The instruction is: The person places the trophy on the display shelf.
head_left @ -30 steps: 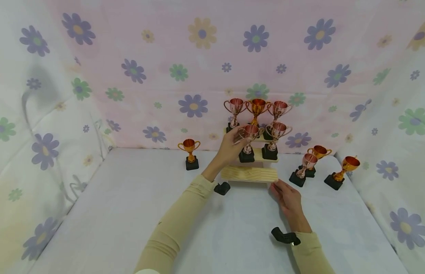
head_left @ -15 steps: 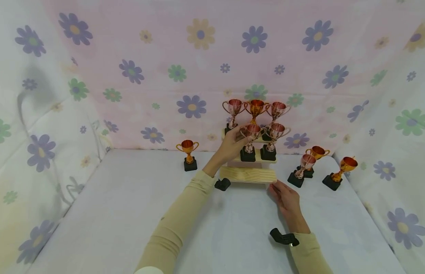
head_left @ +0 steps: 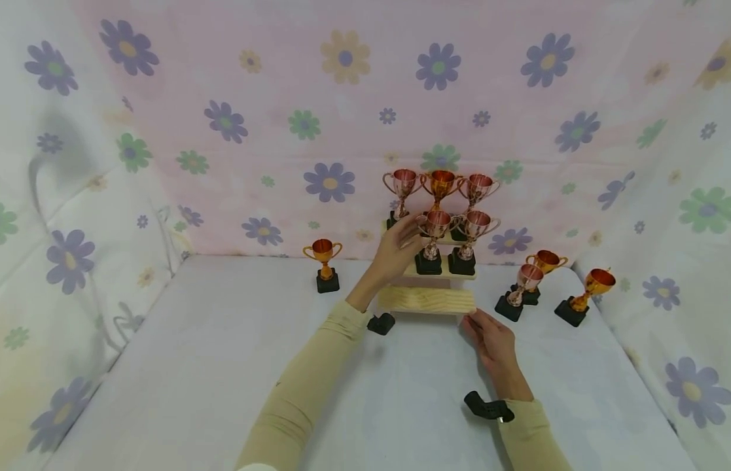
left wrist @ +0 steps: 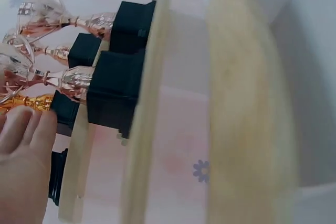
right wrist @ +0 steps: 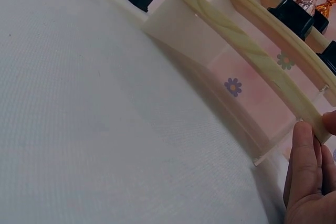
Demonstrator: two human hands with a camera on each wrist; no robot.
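At the near edge of the white cloth, the right hand [head_left: 496, 347] lies flat with fingers straight, its fingertips [right wrist: 303, 153] touching the front right corner of the bottom step of the wooden tiered stand [head_left: 427, 299]; it has not shifted over the last second and appears to steady the stand. A black clip sits at each wrist.

One tier up, the left hand [head_left: 394, 252] reaches to the middle step. A second ago its fingers were curled about the bowl of the copper trophy [head_left: 433, 229], which stood further left; the trophy now stands upright on its black base, close beside the second middle-step trophy [head_left: 472, 230], and the fingers are opening, the tips at or just beside the cup. Whether contact remains cannot be told. The left wrist view shows those fingers [left wrist: 26, 135] relaxed next to the black bases. Judged from this, the placing is essentially complete and the hand is letting go.

On the top step stand three trophies [head_left: 440, 186]. Off the stand, one gold trophy [head_left: 324, 258] remains at the left and three more [head_left: 548, 281] at the right, before the floral backdrop [head_left: 341, 98].
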